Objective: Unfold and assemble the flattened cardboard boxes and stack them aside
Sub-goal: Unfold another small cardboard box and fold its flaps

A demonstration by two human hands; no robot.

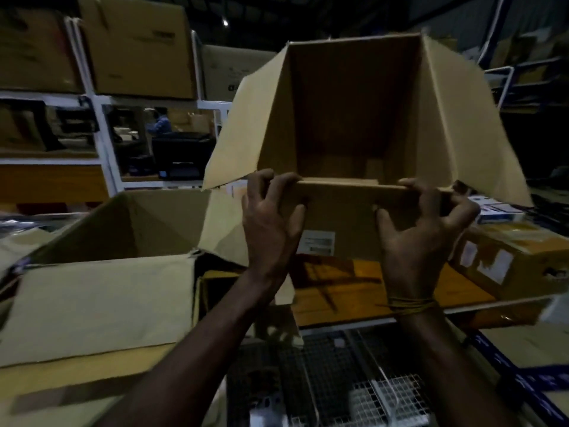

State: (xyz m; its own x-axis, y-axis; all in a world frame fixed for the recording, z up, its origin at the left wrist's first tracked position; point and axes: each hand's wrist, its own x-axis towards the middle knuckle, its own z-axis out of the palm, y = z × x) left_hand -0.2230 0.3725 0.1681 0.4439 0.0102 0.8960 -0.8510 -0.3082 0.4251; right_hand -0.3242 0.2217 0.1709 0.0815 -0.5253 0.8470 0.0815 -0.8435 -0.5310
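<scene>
Both hands are up holding the open cardboard box [354, 118] by its near top edge. Left hand [271, 229] and right hand [415, 238] each have fingers curled over that edge, thumbs pressed on the outside. Another open box [101, 260] sits lower left.

The print on the white label [318, 241] of the held box [345, 124] is too blurred to read. The fingertips of both hands are hidden behind its near flap.

Dim warehouse scene, one small ceiling lamp [225, 23] far off, soft blur throughout, wide-angle bending at edges
</scene>
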